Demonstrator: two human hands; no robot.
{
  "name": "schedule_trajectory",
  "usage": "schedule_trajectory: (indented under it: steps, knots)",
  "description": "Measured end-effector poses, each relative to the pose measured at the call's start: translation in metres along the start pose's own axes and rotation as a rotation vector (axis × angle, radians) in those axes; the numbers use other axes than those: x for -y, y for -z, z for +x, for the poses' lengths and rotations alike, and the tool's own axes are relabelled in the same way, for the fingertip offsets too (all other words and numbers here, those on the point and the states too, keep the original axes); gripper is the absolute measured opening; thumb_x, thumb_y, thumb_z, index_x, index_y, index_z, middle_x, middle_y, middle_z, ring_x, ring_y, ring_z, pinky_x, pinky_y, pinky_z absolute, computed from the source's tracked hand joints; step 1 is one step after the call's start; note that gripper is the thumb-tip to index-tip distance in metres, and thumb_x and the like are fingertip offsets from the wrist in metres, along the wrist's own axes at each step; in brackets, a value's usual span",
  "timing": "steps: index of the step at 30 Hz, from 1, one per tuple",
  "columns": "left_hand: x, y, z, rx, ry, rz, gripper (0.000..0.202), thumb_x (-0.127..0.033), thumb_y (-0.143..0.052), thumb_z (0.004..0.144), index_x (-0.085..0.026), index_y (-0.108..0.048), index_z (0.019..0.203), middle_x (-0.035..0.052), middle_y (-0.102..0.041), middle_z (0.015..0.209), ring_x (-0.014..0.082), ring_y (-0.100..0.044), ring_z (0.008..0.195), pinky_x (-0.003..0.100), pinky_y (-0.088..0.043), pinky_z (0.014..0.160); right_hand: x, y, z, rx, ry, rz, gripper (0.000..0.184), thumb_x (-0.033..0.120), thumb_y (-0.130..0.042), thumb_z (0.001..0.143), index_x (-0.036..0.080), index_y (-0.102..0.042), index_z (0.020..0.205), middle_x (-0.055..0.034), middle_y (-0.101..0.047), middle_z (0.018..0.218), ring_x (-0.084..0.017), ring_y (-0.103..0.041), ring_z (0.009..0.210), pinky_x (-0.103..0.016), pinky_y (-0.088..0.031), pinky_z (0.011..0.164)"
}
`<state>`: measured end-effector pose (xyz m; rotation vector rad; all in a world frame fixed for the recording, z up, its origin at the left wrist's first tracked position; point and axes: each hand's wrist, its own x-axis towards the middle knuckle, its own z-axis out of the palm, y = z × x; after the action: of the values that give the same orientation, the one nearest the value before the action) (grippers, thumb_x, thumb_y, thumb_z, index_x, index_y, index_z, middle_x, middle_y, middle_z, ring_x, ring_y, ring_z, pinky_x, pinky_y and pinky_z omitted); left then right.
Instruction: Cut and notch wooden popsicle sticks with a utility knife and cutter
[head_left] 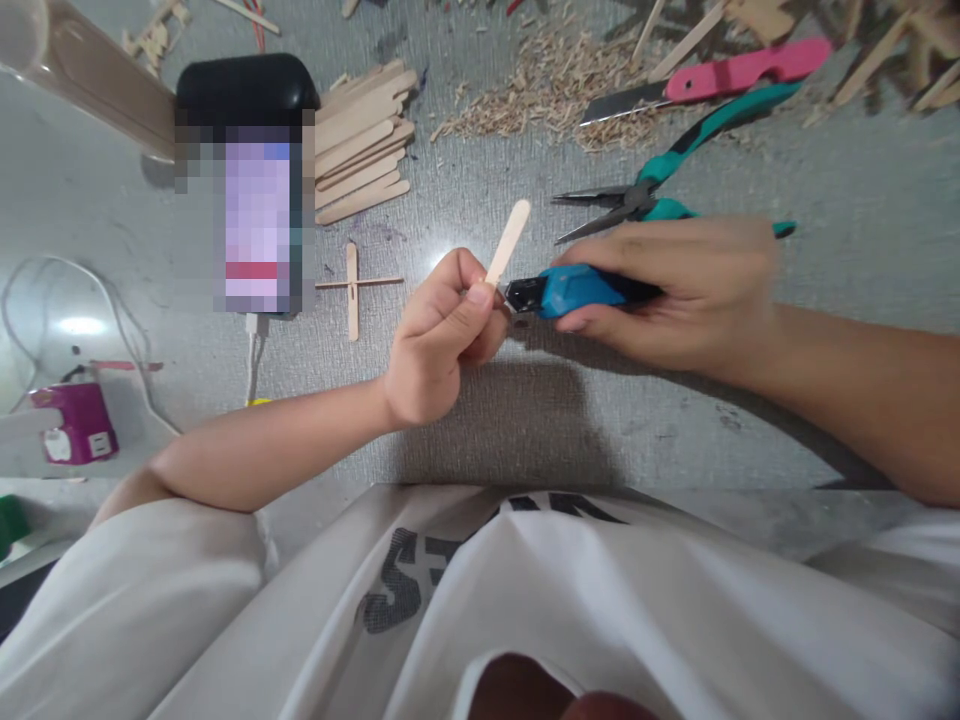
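Note:
My left hand (442,335) is closed around a wooden craft stick (511,235), pinching it between thumb and fingers. The stick's rounded end points up and away from me; its lower end is hidden in the fingers. In my right hand (675,290) is a blue and black tool that looks like a utility knife (577,292). Its black nose meets the stick beside my left fingertips. The blade itself is too small to make out clearly. Left of my hands, two craft sticks lie joined as a cross (352,283).
Craft sticks (367,150) are piled beside a phone (257,215) on a cable. Teal-handled pliers (637,200) and a pink-handled blade (742,75) lie beyond my right hand. Wood chips (540,95) cover the back. A clear cylinder (105,75) and purple adapter (75,425) are left.

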<state>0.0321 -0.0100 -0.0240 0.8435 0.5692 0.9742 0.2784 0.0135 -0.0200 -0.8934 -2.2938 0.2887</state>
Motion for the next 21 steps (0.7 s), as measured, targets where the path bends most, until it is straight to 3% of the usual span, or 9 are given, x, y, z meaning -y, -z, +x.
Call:
schedule_trajectory:
  steps: [4,9,15,21]
  knots:
    - [0.001,0.001,-0.001,-0.028,0.037,0.015,0.051,-0.063,-0.077,0.110,-0.028,-0.043,0.096,-0.0146,-0.036,0.055,0.0083,-0.027,0.045,0.025,-0.025,0.053,-0.001,0.000,0.000,-0.007,-0.016,0.016,0.050,0.072,-0.061,0.117,0.026,-0.081,0.113,0.0003,-0.074,0.078,-0.018,-0.073,0.067,-0.033,-0.052,0.062]
    - [0.003,0.003,0.000,0.025,0.019,0.010,0.050,-0.063,-0.075,0.112,-0.027,-0.043,0.096,-0.0142,-0.040,0.055,0.0079,-0.029,0.046,0.025,-0.026,0.054,0.000,-0.002,0.000,-0.003,-0.036,0.023,0.049,0.071,-0.062,0.116,0.026,-0.080,0.112,-0.0007,-0.078,0.081,-0.018,-0.074,0.071,-0.033,-0.055,0.065]
    - [0.000,0.003,0.001,0.009,0.073,0.011,0.051,-0.063,-0.077,0.110,-0.027,-0.044,0.098,-0.0143,-0.039,0.057,0.0079,-0.031,0.047,0.024,-0.028,0.054,0.003,-0.011,-0.003,-0.175,-0.016,-0.048,0.048,0.068,-0.080,0.106,0.021,-0.082,0.110,-0.0042,-0.083,0.087,-0.018,-0.075,0.073,-0.032,-0.055,0.068]
    - [-0.002,0.001,0.000,-0.052,0.064,-0.033,0.047,-0.058,-0.080,0.110,-0.026,-0.048,0.095,-0.0142,-0.035,0.056,0.0073,-0.027,0.046,0.024,-0.029,0.054,0.001,-0.007,-0.006,-0.159,-0.144,-0.114,0.054,0.076,-0.070,0.110,0.025,-0.085,0.120,-0.0050,-0.083,0.088,-0.021,-0.074,0.071,-0.037,-0.055,0.069]
